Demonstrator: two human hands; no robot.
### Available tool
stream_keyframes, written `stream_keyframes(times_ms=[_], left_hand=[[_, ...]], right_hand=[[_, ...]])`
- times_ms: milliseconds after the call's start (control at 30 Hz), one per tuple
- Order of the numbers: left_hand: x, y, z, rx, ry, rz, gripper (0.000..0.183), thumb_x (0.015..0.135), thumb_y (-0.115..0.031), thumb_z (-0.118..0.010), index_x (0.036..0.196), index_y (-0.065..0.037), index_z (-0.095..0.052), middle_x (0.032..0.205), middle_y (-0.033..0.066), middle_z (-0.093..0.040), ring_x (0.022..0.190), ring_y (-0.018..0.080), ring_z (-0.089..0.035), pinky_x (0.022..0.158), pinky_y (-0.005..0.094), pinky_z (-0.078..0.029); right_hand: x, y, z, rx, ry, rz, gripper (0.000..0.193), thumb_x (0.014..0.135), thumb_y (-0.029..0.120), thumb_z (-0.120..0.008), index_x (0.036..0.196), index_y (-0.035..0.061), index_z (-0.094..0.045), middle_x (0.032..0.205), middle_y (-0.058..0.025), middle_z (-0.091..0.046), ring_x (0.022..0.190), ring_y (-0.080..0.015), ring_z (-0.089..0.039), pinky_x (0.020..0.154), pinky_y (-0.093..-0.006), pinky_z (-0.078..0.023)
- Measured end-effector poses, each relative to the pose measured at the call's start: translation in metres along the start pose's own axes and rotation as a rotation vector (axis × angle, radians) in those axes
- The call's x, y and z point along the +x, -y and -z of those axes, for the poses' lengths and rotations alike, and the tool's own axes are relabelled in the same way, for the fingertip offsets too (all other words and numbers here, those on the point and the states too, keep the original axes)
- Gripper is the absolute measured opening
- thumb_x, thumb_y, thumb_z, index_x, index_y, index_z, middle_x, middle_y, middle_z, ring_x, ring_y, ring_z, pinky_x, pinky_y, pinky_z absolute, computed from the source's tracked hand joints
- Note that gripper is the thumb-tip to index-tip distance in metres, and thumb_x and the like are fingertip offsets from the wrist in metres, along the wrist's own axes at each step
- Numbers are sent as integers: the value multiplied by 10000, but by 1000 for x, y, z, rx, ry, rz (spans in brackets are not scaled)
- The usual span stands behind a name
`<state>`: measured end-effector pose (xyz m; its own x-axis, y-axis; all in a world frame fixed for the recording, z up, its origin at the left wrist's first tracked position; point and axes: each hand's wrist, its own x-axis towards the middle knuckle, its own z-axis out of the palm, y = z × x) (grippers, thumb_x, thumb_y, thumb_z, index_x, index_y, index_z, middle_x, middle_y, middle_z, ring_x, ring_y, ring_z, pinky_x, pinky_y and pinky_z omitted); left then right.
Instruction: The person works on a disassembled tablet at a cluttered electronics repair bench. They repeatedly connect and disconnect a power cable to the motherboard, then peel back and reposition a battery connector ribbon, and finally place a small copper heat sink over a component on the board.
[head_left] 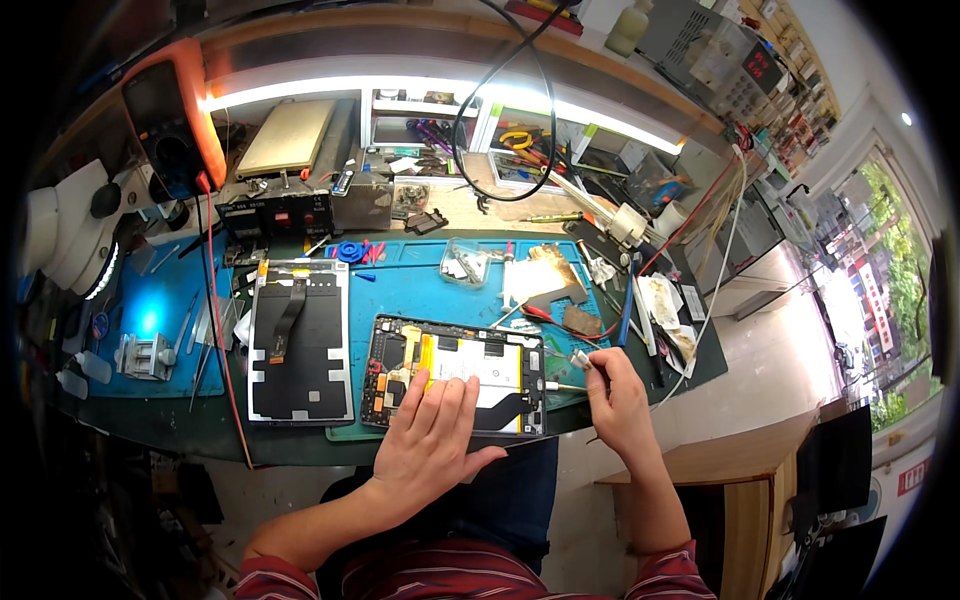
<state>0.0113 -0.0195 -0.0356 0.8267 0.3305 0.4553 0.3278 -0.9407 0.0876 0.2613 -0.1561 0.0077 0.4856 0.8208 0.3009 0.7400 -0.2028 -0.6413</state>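
An opened tablet (490, 408) lies on the front edge of the blue mat, its white battery (500, 364) and inner boards bare. My left hand (430, 425) rests on its lower middle, fingers stretched out and the thumb over the front edge. At the tablet's right edge sits the plug of a white cable (566, 387), which runs toward my right hand (618, 395). Closed fingers of that hand pinch the cable and a small whitish connector piece (580, 358); the fingers partly hide them. Left of the tablet lies a detached black screen panel (310, 370) with a flex ribbon (288, 325).
Behind the tablet are a clear box of small parts (465, 262), a blue round holder (350, 251) and a brown-stained plate (545, 275). An orange multimeter (172, 120) and a microscope (75, 225) stand left. Red and black test leads (225, 375) cross the bench.
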Motion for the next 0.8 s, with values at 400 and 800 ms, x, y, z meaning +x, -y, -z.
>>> stream_keyframes(times_ms=[400, 800], left_hand=[[4, 0, 3, 102, -75, -41, 866, 948, -708, -660, 1374, 46, -656, 1293, 156, -657, 1276, 296, -614, 1253, 513, -395], [1, -1, 0, 121, -107, -44, 865, 938, -706, -680, 1380, 38, -661, 1238, 130, -645, 1200, 277, -604, 1232, 498, -412]], right_hand=[[-3, -13, -6, -279, -32, 371, 233, 803, 91, -813, 1033, 127, -815, 919, -45, -725, 809, -276, -706, 696, -410, -564], [4, -19, -6, -196, 96, 443, 242, 886, 74, -796, 1126, 103, -785, 1042, -60, -711, 978, -297, -678, 858, -417, -554]])
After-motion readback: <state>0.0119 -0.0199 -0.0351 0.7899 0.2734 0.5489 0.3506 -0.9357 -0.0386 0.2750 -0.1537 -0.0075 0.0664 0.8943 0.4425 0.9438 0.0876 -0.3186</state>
